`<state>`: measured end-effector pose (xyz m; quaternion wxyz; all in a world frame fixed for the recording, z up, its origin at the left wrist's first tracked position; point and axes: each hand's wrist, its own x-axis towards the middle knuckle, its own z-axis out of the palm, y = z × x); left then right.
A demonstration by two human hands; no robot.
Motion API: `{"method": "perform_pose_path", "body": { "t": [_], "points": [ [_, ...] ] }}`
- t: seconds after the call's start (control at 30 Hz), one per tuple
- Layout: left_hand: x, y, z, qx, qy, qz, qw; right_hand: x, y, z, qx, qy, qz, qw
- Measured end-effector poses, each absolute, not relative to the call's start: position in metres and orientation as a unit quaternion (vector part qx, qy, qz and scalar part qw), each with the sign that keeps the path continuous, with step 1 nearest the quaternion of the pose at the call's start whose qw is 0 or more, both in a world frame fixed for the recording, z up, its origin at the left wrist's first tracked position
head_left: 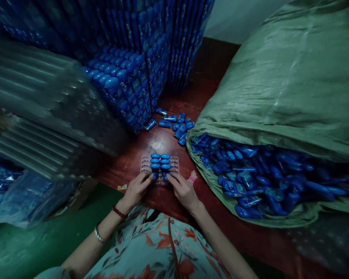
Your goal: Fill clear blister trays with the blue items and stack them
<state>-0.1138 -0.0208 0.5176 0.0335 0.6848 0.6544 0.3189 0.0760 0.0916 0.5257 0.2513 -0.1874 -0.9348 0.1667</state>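
In front of me a clear plastic tray [145, 164] with moulded slots lies on the dark red table. Its two middle columns hold shiny blue oval packs [155, 161] in paired rows. At the near rows, my left hand [137, 188] is closed, its fingertips pinching a small blue pack [155, 176]. My right hand [185, 190] mirrors it, fingertips closed on another blue pack [165, 176] beside the first. Both packs are at the tray's slots; whether they are fully seated is hidden by my fingers. The outer slots show bare clear plastic.
To the right a big green woven sack [279, 89] gapes open, full of blue packs [244, 182]. Loose blue packs [180, 131] lie beyond the tray. Tall stacks of filled trays [136, 77] and stacked clear trays [37, 85] stand left. A pink wrapper [192, 177] lies near my right hand.
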Motion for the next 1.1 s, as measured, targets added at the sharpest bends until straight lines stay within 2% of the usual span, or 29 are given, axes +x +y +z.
{"method": "perform_pose_path", "body": {
  "t": [0.2,0.37,0.47,0.63,0.77,0.83,0.9,0.97,1.0,1.1],
  "points": [
    [-0.114,-0.025,0.526,0.747,0.611,0.262,0.005,0.072,0.082,0.528,-0.102,-0.972,0.089,0.193],
    [-0.116,-0.012,0.540,0.746,0.623,0.230,0.046,0.061,0.095,0.542,-0.182,-0.951,0.209,0.137],
    [-0.116,-0.001,0.542,0.735,0.633,0.231,0.077,0.050,0.102,0.549,-0.223,-0.944,0.218,0.105],
    [-0.112,-0.003,0.536,0.713,0.643,0.278,0.028,0.043,0.088,0.552,-0.283,-0.944,0.091,0.140],
    [-0.122,0.004,0.539,0.676,0.647,0.351,-0.012,0.048,0.105,0.567,-0.309,-0.932,0.075,0.176],
    [-0.133,0.030,0.548,0.638,0.665,0.387,0.027,0.039,0.138,0.578,-0.329,-0.929,0.056,0.159],
    [-0.147,0.075,0.559,0.607,0.695,0.379,0.067,0.020,0.180,0.588,-0.365,-0.926,0.000,0.099],
    [-0.159,0.128,0.569,0.605,0.739,0.284,0.086,-0.005,0.220,0.592,-0.378,-0.924,-0.046,0.017],
    [-0.164,0.154,0.573,0.611,0.756,0.213,0.098,-0.017,0.236,0.593,-0.366,-0.929,-0.050,0.005],
    [-0.172,0.211,0.577,0.609,0.769,0.157,0.116,-0.039,0.265,0.588,-0.329,-0.943,-0.043,-0.020]
  ]
}}
